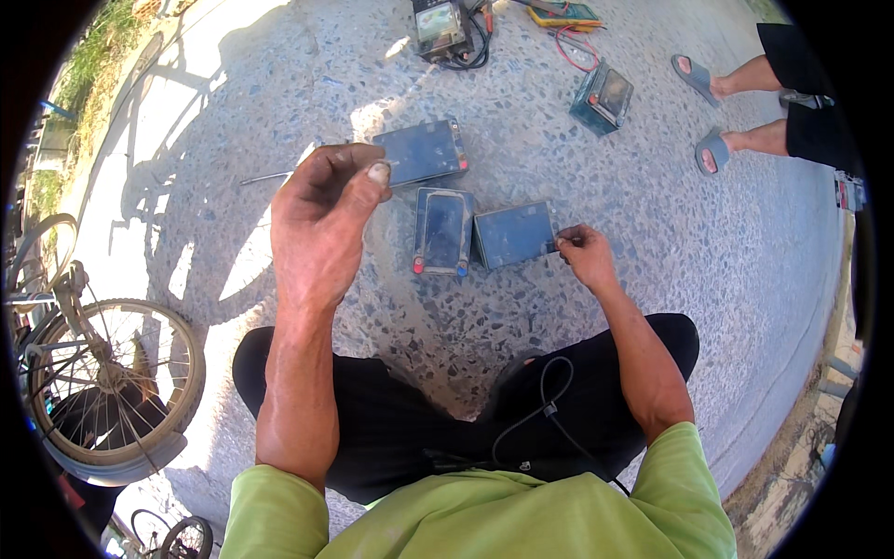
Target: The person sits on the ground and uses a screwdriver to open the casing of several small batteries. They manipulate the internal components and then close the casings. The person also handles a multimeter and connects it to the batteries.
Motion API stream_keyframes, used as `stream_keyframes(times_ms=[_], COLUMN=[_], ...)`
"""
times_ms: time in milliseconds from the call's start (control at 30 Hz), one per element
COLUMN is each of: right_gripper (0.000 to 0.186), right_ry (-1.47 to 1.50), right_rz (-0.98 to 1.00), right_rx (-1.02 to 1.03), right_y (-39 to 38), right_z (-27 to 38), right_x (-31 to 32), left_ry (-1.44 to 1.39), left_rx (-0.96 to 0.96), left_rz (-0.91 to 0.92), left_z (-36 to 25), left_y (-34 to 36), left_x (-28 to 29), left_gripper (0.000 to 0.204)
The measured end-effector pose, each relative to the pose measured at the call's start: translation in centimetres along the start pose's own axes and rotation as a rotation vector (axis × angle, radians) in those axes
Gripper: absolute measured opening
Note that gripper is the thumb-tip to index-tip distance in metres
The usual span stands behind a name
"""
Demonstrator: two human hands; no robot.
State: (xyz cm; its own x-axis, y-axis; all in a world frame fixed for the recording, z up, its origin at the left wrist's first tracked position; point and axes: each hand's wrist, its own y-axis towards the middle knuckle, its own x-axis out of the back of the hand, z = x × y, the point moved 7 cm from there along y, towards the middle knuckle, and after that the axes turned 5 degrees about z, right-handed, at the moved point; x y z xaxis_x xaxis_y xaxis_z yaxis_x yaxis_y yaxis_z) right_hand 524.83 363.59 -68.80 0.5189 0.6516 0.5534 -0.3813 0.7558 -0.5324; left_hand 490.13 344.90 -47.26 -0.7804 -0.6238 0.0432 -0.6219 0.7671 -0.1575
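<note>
My left hand [326,210] is raised over the ground with thumb and fingers pinched together. Whatever sits in that pinch is too small to make out. A thin metal rod [265,177] shows to its left, and I cannot tell whether it lies behind the hand or is held. Beyond the fingertips lies a dark battery [424,151] with a red terminal. My right hand [589,256] is closed, fingertips at the right end of a second battery [515,235]. Between the hands lies a third battery [444,228] with a red and a blue terminal.
A smaller greenish battery [603,98] lies farther right, near a person's sandalled feet [712,149]. At the back are a device with cables [443,28] and a yellow multimeter [566,16]. A bicycle wheel [112,380] stands at the left. A cord [549,408] crosses my lap.
</note>
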Motion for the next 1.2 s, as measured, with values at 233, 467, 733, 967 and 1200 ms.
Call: stream_keyframes(times_ms=[233, 467, 733, 967, 1200], right_gripper=[0.02, 0.017, 0.015, 0.016, 0.014], right_ry=[-0.06, -0.084, 0.04, -0.158, -0.261], right_rz=[-0.035, -0.057, -0.023, -0.073, -0.099], right_rx=[0.061, 0.098, 0.024, 0.094, 0.202], right_y=[-0.6, -0.5, -0.4, -1.6, -1.9], right_z=[1.7, 1.3, 0.5, 3.0, 3.9], right_x=[-0.1, -0.2, -0.3, 0.0, -0.1], left_ry=[0.0, 0.0, -0.035, -0.076, -0.108], left_rx=[0.0, -0.007, -0.007, -0.039, -0.027], left_rz=[-0.001, 0.009, 0.006, 0.036, 0.053], left_z=[0.2, 0.3, 0.1, 0.4, 0.3], left_y=[0.0, 0.0, 0.0, 0.0, -0.4], left_x=[0.0, 0.1, 0.2, 0.0, -0.3], left_gripper=[0.022, 0.023, 0.021, 0.021, 0.018])
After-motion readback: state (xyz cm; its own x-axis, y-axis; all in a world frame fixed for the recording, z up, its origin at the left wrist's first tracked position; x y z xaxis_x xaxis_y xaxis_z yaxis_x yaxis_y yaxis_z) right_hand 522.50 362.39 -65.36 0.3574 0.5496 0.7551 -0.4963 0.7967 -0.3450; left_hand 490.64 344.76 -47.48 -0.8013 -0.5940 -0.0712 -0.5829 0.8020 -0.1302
